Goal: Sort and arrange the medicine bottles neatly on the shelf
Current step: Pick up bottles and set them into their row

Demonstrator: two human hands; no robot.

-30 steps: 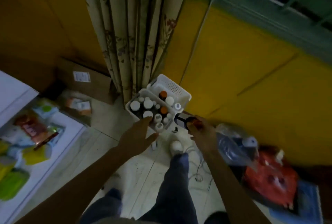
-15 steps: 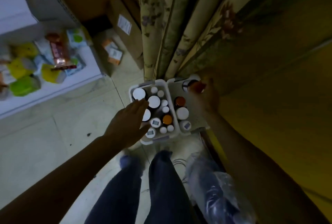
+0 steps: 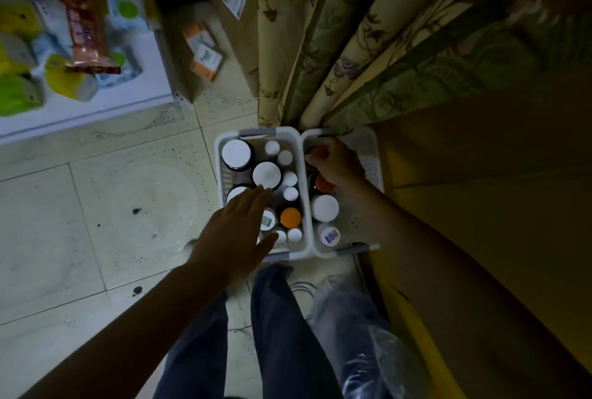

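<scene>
The left hand [image 3: 237, 232] is spread flat over the crowded left basket [image 3: 218, 155]. A bottle [image 3: 320, 152] is gripped by the right hand [image 3: 338, 164] at the right basket's [image 3: 373, 161] 12 o'clock edge.

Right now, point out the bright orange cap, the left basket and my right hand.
bright orange cap [image 3: 290, 217], head view, its centre
left basket [image 3: 218, 161], head view, its left rim
right hand [image 3: 336, 164], head view, its back

A: Items at the floral curtain [image 3: 320, 46]?
B: One labelled cardboard box [image 3: 235, 33], upright on the tiled floor [image 3: 96, 206]. Small orange-white cartons [image 3: 205, 52] lie beside it.
A: Lower right?
B: Clear plastic bag [image 3: 362, 328], near the yellow wall [image 3: 480, 206].
</scene>
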